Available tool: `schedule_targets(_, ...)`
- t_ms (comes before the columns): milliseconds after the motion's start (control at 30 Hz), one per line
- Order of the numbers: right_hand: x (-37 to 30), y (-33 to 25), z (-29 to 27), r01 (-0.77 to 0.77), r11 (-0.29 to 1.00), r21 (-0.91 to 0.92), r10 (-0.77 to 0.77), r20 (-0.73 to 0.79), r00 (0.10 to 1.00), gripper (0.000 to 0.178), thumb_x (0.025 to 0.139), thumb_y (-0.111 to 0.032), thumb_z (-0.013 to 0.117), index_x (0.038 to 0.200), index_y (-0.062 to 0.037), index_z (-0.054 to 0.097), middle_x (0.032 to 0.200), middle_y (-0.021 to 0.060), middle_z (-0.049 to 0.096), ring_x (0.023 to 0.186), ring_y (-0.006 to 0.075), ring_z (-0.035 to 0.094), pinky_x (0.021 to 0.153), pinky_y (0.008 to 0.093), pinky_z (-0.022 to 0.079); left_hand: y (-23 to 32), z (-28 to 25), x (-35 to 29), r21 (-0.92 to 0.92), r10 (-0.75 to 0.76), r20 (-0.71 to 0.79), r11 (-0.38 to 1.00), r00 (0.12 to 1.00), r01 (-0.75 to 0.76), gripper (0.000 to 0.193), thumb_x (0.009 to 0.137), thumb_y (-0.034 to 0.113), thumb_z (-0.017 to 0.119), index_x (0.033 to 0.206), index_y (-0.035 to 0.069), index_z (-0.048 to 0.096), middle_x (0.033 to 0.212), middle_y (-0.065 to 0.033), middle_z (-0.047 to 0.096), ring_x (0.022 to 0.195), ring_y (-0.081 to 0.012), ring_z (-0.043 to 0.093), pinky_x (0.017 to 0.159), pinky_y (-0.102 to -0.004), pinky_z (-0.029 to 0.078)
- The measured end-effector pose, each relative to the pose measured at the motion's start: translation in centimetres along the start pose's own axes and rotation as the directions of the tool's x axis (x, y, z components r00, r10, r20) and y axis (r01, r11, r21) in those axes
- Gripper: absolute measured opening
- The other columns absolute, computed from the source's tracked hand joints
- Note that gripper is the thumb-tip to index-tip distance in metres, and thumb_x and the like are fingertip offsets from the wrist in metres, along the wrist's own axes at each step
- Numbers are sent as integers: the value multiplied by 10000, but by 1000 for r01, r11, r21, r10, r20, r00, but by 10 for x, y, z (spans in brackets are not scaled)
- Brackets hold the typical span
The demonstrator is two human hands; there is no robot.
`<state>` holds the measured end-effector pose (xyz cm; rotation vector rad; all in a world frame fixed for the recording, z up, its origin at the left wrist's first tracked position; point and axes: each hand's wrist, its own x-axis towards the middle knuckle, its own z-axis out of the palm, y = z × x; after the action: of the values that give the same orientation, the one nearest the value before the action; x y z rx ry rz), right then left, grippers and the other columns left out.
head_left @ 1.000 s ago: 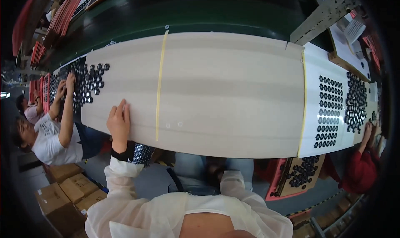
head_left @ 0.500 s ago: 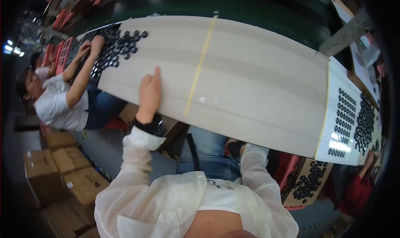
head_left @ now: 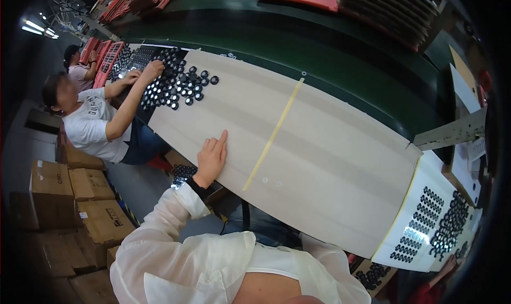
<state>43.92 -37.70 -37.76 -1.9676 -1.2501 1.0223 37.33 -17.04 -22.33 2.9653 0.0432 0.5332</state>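
My left hand (head_left: 212, 157) is over the near left part of the long beige board (head_left: 324, 160). Its forefinger is stretched out across the board and the other fingers are partly extended, with nothing in them. Whether the fingertip touches the surface I cannot tell. A dark band circles that wrist, below a sheer white sleeve (head_left: 159, 213). Beyond the fingertip, up and to the left, small round black parts (head_left: 186, 83) lie loosely heaped. My right hand is out of sight below the board's near edge; only its sleeve (head_left: 327, 248) shows.
A yellow tape strip (head_left: 274, 134) crosses the board. At the right, a white sheet (head_left: 386, 237) bears rows of black parts (head_left: 426, 211). On the left a co-worker (head_left: 98, 120) handles parts. Cardboard boxes (head_left: 106, 219) are stacked at lower left. A metal post (head_left: 452, 131) juts in from the right.
My view has tilted up and turned, bringing in red trays at the back. My left hand's other fingers are less curled than before. The co-worker's hands remain at the black parts.
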Motion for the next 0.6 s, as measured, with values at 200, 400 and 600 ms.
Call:
schedule_targets(200, -64, 21, 65, -129, 991, 39, 133, -149, 980, 525, 863, -286, 678, 1284, -1, 549, 1149, 235, 623, 1055, 367, 605, 936, 415, 479, -8, 15, -8, -141, 7, -8, 990, 1000, -8, 431, 869, 21, 581, 1295, 87, 594, 778, -111, 523, 749, -291, 536, 657, -408, 467)
schedule_targets(400, -185, -29, 147, -393, 902, 180, 433, -362, 826, 532, 878, -293, 672, 1305, -4, 538, 1171, 237, 615, 1067, 367, 598, 945, 411, 473, -24, -17, -3, -462, -47, 258, 871, 965, 166, 261, 965, 98, 546, 1177, 0, 663, 624, -10, 468, 598, -111, 418, 553, -283, 364)
schedule_targets(600, -369, -185, 121, -271, 814, 514, 555, -551, 623, 486, 921, -240, 637, 1335, -10, 529, 1241, 195, 597, 1125, 312, 587, 972, 362, 452, 44, -137, -12, -558, 249, 773, 704, 583, 440, 274, 982, 139, 535, 1170, 2, 679, 642, 15, 586, 509, -29, 442, 483, -187, 346)
